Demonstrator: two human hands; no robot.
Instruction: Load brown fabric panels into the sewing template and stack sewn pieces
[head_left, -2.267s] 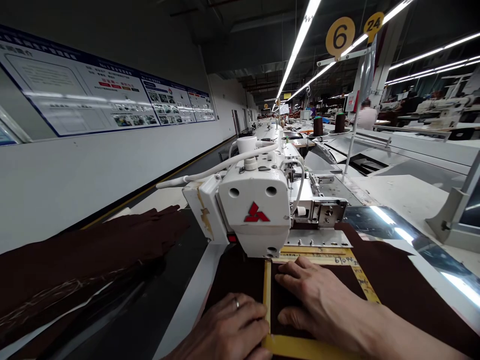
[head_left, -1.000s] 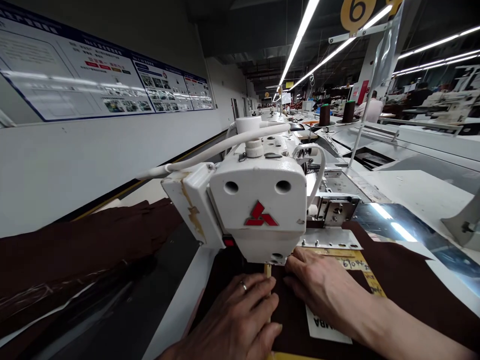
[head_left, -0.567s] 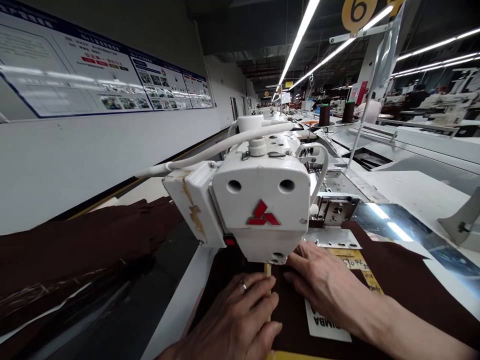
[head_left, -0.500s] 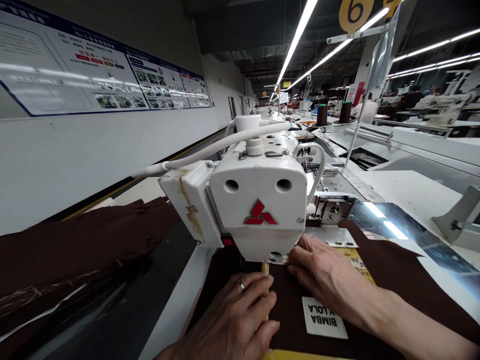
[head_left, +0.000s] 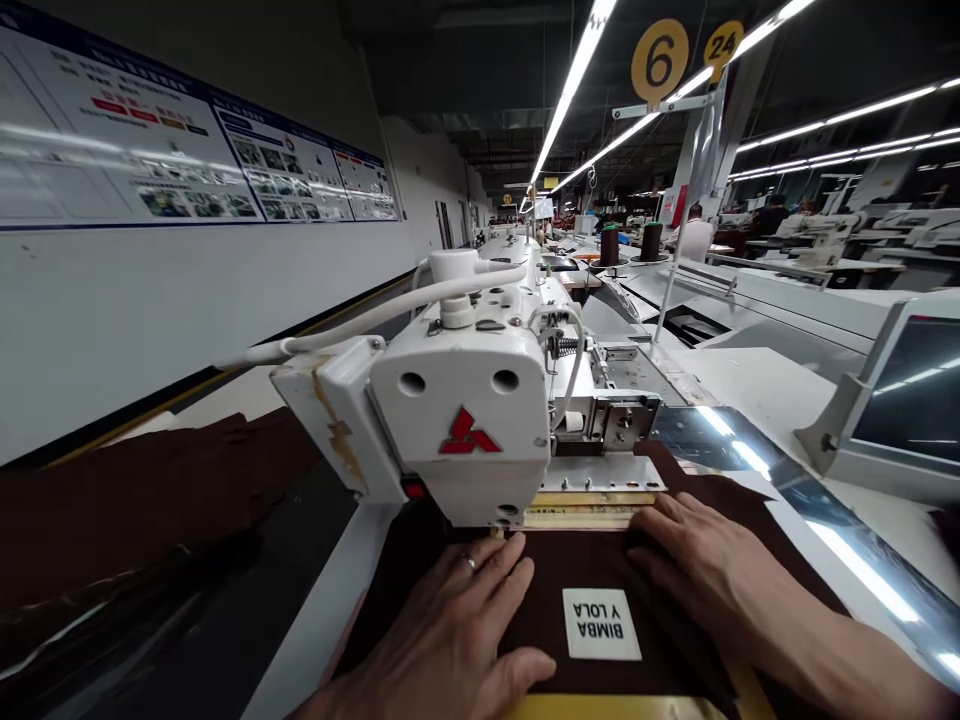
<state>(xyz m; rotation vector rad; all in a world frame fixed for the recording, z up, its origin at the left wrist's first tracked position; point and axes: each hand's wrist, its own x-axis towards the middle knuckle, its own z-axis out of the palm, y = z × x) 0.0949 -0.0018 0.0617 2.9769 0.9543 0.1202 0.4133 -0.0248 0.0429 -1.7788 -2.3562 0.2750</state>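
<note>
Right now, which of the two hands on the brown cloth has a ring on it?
The left hand wears a ring on one finger. The right hand, on the other side of the white BIMBA Y LOLA label, shows none.

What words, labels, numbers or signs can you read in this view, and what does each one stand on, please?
"BIMBA Y LOLA", upside down from this view, on the white label on the brown fabric.
"6" on the round yellow sign overhead.
"24" on the smaller round yellow sign beside it.
No lettering, only a red three-diamond Mitsubishi emblem, on the white sewing machine head.
The wall posters are too small and blurred to read.
</note>
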